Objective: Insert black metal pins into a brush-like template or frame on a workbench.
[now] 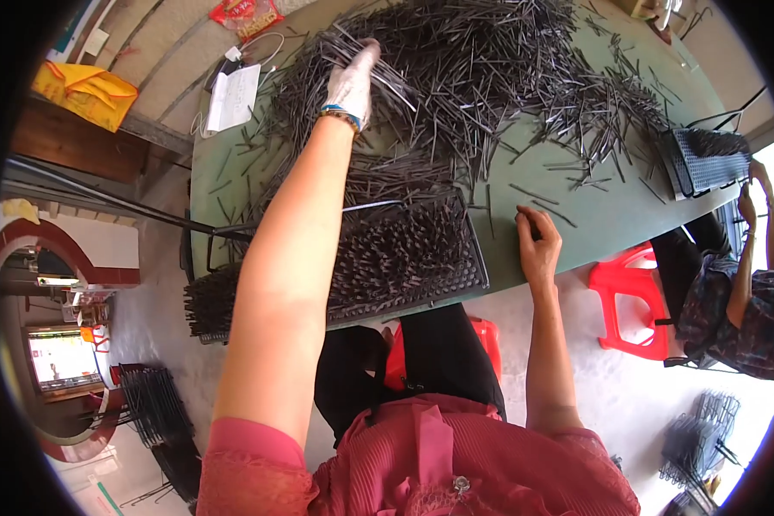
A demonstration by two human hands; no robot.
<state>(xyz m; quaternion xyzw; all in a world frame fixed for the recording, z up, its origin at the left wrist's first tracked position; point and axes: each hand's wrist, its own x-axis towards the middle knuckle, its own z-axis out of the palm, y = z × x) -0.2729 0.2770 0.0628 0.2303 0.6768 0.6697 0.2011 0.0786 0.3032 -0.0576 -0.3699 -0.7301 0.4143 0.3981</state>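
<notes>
My left hand [353, 89], in a pale glove, reaches to the far left of the green table and grips a bunch of thin black strips [393, 77] at the heap's edge. Some strips stick out on both sides of its fingers. Near the table's front edge rests my right hand [538, 244], its fingers curled together; whatever is in them is hidden. Between my hands and partly under my left forearm lies a black perforated rack [469, 277], densely filled with upright strips [400, 254]. My forearm hides part of it.
The large heap of black strips [482, 64] covers the back of the green table [589, 225]. A white paper [232, 96] lies at the left edge. At right, another person's hands [750, 202] are by a second rack [709, 163]. Red stools [632, 297] stand below.
</notes>
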